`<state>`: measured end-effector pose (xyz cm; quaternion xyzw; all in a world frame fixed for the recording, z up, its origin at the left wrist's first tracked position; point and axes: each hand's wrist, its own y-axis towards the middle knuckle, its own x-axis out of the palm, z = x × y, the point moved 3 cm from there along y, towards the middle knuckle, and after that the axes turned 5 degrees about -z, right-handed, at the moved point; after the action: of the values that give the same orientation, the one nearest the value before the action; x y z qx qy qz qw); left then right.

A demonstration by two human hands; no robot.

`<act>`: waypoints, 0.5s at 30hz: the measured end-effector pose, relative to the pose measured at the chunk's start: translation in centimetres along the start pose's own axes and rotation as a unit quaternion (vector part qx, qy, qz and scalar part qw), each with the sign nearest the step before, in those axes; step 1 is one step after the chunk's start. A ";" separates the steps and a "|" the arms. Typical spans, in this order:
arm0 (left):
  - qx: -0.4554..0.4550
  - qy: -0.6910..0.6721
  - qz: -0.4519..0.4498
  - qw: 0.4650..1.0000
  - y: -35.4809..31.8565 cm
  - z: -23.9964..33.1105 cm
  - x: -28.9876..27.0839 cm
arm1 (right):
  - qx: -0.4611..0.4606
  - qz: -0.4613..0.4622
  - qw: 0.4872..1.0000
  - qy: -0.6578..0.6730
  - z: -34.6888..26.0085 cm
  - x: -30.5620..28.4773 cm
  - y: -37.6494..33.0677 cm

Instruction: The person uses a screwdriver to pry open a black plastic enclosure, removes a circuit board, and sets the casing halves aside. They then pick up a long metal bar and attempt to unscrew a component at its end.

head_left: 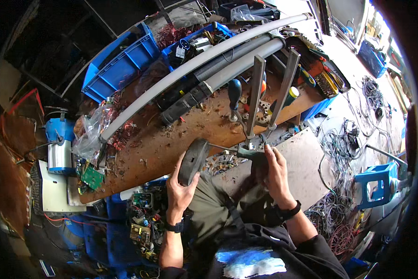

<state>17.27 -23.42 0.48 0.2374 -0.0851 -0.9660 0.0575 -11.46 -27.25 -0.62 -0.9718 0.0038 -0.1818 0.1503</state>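
A round, dark grey disc-shaped housing [193, 162] sits in my left hand [181, 189], held on edge with the thumb on its near side and the fingers wrapped behind it. My right hand [278, 176] is closed around a screwdriver [248, 153] with a long thin metal shaft, a grey-green front and a dark rear part. That shaft points left and reaches the upper right edge of the housing; whether the tip touches it I cannot tell. Part of the screwdriver's dark rear is lost in shadow against my clothes.
Just beyond my hands stand two upright metal bars [256, 95] and a blue-handled tool [235, 93] on the littered wooden bench [144, 162]. Long grey tubes [209, 69] cross it. Blue crates [120, 65] stand behind. Tangled cables [353, 144] lie at right, circuit scraps [146, 218] below left.
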 end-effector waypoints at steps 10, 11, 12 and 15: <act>-0.003 -0.049 0.005 0.999 0.1 -1.5 -0.1 | -0.175 -0.071 0.979 -0.082 1.2 1.1 -1.2; -0.003 -0.047 0.009 0.999 0.0 -1.5 -0.1 | -0.228 -0.075 0.961 -0.140 1.0 1.2 -1.3; -0.007 -0.056 0.012 0.998 0.0 -1.6 0.0 | -0.278 -0.078 0.937 -0.198 0.9 1.4 -1.6; -0.015 -0.062 0.018 0.998 -0.1 -1.5 0.0 | -0.339 -0.070 0.902 -0.258 0.1 1.5 -1.9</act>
<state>17.95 -23.56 -0.90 0.1750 -0.0783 -0.9788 0.0727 -10.11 -25.47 0.37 -0.9748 -0.0414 0.0774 -0.2053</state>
